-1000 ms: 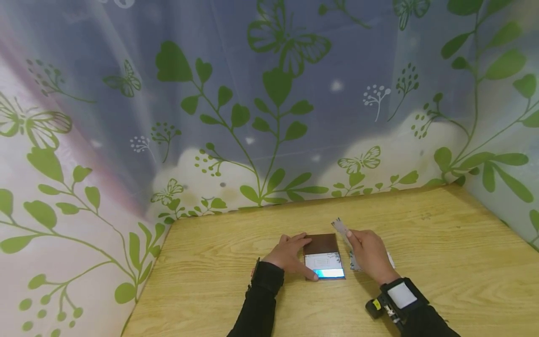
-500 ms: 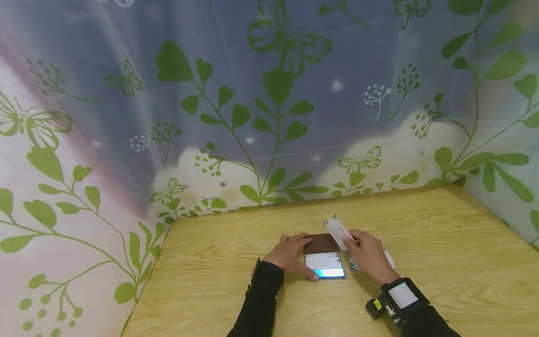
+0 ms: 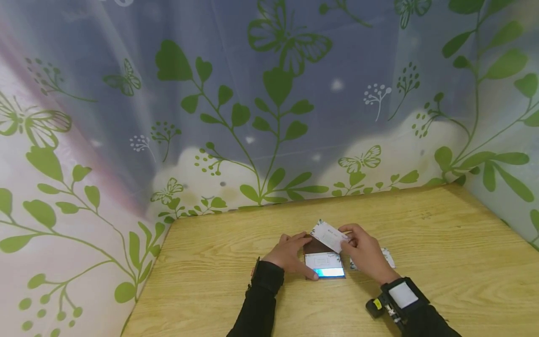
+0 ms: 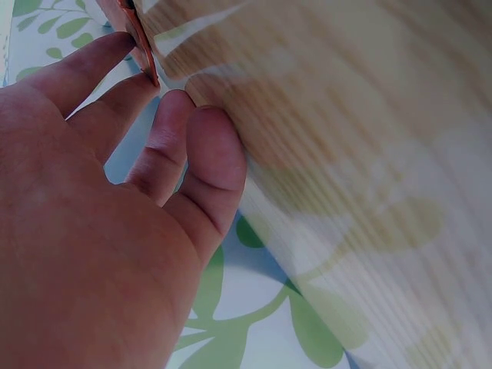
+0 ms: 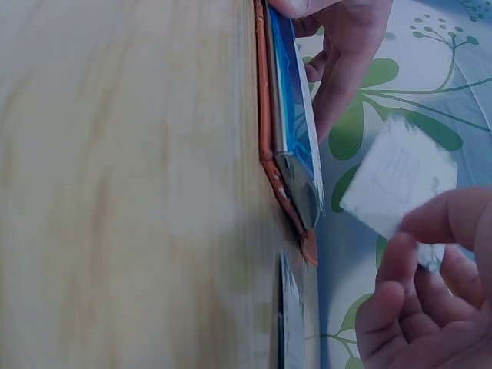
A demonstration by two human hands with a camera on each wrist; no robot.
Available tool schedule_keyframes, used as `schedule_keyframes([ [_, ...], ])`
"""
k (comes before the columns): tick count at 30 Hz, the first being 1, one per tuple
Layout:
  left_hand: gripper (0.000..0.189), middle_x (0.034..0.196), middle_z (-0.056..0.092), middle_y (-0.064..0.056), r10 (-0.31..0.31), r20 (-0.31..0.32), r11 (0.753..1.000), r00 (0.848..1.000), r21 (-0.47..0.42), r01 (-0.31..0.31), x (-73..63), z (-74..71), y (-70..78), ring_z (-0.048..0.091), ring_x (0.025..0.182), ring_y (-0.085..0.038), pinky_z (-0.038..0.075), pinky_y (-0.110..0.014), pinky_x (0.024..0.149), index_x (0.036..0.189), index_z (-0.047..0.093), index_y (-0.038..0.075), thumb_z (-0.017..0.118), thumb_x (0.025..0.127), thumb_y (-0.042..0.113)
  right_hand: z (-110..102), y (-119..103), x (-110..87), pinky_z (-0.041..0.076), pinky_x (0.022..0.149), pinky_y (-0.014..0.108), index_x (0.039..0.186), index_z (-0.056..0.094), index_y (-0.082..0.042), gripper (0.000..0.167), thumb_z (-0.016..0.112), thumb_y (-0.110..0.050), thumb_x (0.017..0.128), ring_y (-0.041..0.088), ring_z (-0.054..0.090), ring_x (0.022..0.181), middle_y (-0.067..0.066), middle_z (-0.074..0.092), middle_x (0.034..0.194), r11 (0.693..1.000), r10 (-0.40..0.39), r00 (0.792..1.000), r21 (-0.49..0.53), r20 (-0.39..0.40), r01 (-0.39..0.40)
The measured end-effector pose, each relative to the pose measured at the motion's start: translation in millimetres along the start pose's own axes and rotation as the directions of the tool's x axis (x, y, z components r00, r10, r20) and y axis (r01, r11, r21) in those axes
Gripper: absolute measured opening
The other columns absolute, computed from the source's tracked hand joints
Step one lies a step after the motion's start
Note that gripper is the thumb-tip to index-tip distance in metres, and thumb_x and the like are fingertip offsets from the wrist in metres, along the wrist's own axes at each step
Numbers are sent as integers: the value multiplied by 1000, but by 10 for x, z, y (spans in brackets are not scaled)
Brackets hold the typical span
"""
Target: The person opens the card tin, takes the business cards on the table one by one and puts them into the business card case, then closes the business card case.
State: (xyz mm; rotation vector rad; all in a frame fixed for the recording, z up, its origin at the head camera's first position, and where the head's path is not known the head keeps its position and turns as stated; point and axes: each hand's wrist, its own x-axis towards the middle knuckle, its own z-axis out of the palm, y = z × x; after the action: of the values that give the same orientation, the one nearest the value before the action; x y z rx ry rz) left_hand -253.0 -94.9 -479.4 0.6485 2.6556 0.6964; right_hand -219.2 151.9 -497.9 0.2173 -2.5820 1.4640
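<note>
- We see a brown folder [image 3: 313, 245] lying on the table [image 3: 219, 290], a white printed card [image 3: 322, 260] in its lower part, above a shiny blue-and-white strip [image 3: 330, 272].
- Our left hand [image 3: 286, 255] is spread along the folder's left side, fingers near the far corner and thumb on the near one, pressing without wrapping round it.
- Our right hand [image 3: 366, 252] pinches the loose card [image 3: 330, 236] by one end, between thumb and fingers; the card is tilted, raised over the folder's bare upper part and apart from it.
- Further cards [image 3: 387, 257] lie on the table to the folder's right; our right hand partly hides them, so we cannot say how many.
- We judge the work partway: one card sits in the folder, while the pinched one is neither in it nor laid down, and those on the table remain outside.
</note>
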Motion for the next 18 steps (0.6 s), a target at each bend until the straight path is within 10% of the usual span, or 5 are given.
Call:
schedule_keyframes([
  [18, 105, 168, 33, 3, 8, 2, 1000, 1000, 12, -8, 35, 9, -24, 37, 117, -17, 45, -36, 101, 158, 47, 22, 95, 69, 50, 39, 21, -11, 49, 63, 28, 131, 59, -6, 34, 65, 0, 99, 18, 63, 84, 6, 70, 99, 997, -49, 993, 57, 109, 43],
])
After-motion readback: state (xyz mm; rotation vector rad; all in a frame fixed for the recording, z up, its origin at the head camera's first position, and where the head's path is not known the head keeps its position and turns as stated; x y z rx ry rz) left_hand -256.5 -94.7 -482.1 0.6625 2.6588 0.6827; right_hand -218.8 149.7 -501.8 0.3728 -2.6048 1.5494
